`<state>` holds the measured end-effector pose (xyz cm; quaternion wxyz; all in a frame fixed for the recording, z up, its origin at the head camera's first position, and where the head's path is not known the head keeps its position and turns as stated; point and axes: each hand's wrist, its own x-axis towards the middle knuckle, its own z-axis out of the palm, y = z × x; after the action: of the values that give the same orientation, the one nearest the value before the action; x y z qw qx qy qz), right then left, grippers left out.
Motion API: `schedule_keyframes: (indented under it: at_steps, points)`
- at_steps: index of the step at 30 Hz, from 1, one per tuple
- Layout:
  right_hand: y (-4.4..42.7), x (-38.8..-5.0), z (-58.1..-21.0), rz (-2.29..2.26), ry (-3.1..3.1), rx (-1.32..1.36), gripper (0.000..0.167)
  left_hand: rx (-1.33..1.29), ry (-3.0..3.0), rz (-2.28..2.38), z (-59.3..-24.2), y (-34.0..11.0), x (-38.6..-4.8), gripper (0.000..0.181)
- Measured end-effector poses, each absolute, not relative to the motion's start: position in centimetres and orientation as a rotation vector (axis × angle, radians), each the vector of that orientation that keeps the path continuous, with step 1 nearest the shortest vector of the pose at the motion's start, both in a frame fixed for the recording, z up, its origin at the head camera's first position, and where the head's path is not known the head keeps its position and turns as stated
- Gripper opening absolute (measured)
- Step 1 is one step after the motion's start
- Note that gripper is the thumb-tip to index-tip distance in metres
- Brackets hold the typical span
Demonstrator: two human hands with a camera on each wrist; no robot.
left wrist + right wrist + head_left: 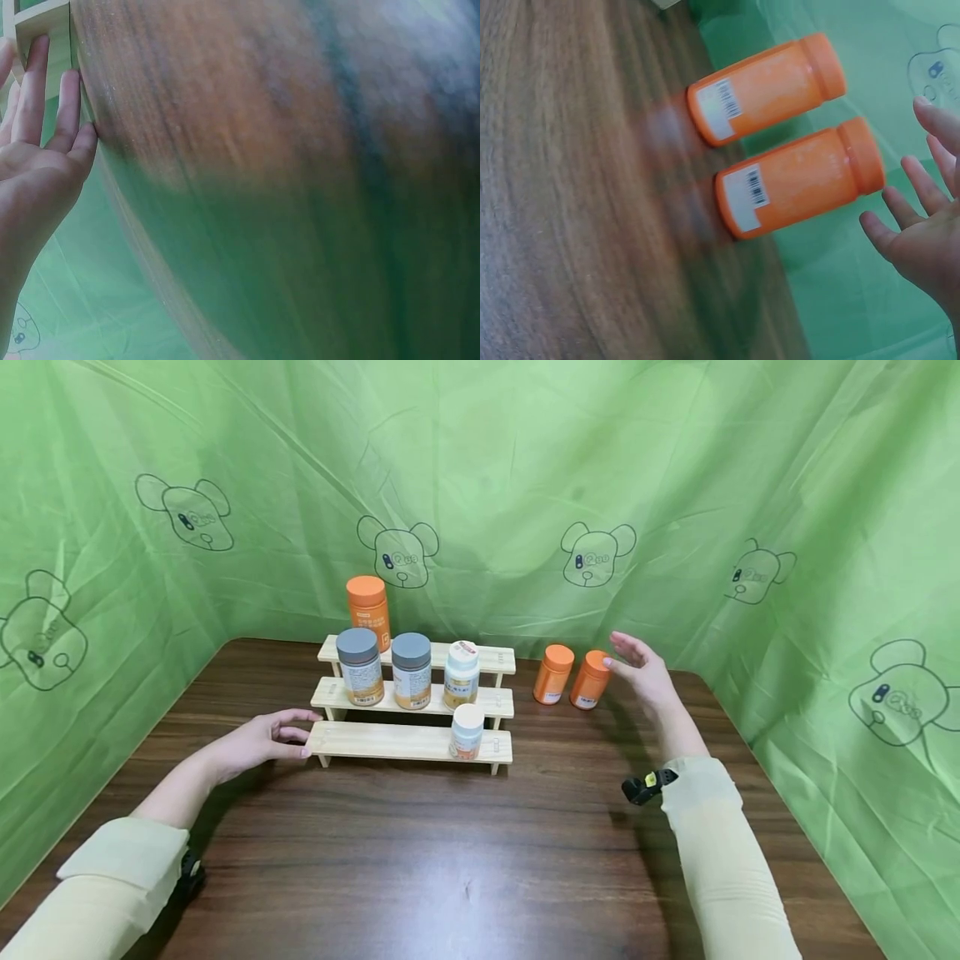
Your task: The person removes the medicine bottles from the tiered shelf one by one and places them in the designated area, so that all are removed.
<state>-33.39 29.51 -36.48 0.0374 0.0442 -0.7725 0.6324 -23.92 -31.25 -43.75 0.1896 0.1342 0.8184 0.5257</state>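
A three-step wooden rack (390, 741) stands on the table with bottles on its steps. My left hand (262, 745) is at the left end of its lowest step, fingers loosely extended against or very near the wood; contact is unclear. In the left wrist view, the fingers of this hand (45, 150) reach toward the rack's end (56, 56). Two orange bottles stand upright right of the rack: a left one (553, 675) and a right one (591, 681). Just right of the latter is my right hand (643, 675), fingers spread, holding nothing; the right wrist view shows a gap.
On the rack stand an orange bottle (369, 614) at the top, two grey-lidded jars (360, 668) and a white bottle (461, 677) in the middle, and a small white bottle (467, 732) below. Green curtains (480, 460) enclose the brown table (420, 852).
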Motion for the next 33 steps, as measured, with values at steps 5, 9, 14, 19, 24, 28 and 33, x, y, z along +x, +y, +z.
schedule_keyframes:
  at_steps: [5,9,14,19,24,28,33]
  points:
    - [29.2,-32.9,-35.3,1.915,-2.358,0.165,0.06,0.404,2.299,1.494,-43.8,-31.3,-23.9,0.064]
    - [28.9,-32.5,-34.1,1.948,-2.337,0.201,0.062,0.407,2.301,1.493,-43.8,-31.3,-23.8,0.064]
    - [28.3,-31.9,-32.6,1.976,-2.334,0.241,0.061,0.405,2.314,1.479,-43.8,-31.3,-23.8,0.063]
    - [27.5,-31.2,-31.3,1.964,-2.333,0.278,0.063,0.404,2.315,1.472,-43.6,-31.2,-23.8,0.063]
    - [26.3,-30.5,-30.0,1.982,-2.306,0.321,0.063,0.401,2.301,1.471,-43.5,-31.1,-23.8,0.064]
    - [25.2,-30.1,-28.9,2.016,-2.267,0.363,0.062,0.376,2.297,1.473,-43.6,-31.1,-23.8,0.065]
    - [23.7,-29.4,-27.2,2.053,-2.21,0.425,0.061,0.375,2.296,1.482,-43.6,-31.2,-23.8,0.065]
